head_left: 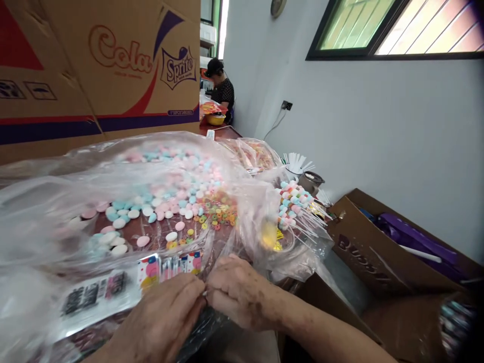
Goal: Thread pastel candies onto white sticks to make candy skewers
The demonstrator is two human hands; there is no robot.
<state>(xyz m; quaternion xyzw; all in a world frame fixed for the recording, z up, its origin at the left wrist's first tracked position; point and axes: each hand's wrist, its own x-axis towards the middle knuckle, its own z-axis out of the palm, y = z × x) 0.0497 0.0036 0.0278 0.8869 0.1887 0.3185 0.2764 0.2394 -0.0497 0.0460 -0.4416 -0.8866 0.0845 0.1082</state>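
Candies (pixel 147 213), pink, white and blue, lie loose on the table (pixel 157 234), far of both hands, partly under clear plastic (pixel 49 206); rings (pixel 219 212) at their right. Left hand (pixel 162 312) and right hand (pixel 242 292) meet at the near side, fingers curled in, small pale bit (pixel 204 292) between; cannot tell if clamped. Packets (pixel 149 270) just beyond left hand, candy sticks (pixel 293 204) farther right.

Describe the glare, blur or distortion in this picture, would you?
Head view: brightness washes out much of the window; head view: glare streaks the silvery pouch; head view: the plastic sheet hazes some pastel candies; head view: the lower right corner is dark and blurry.
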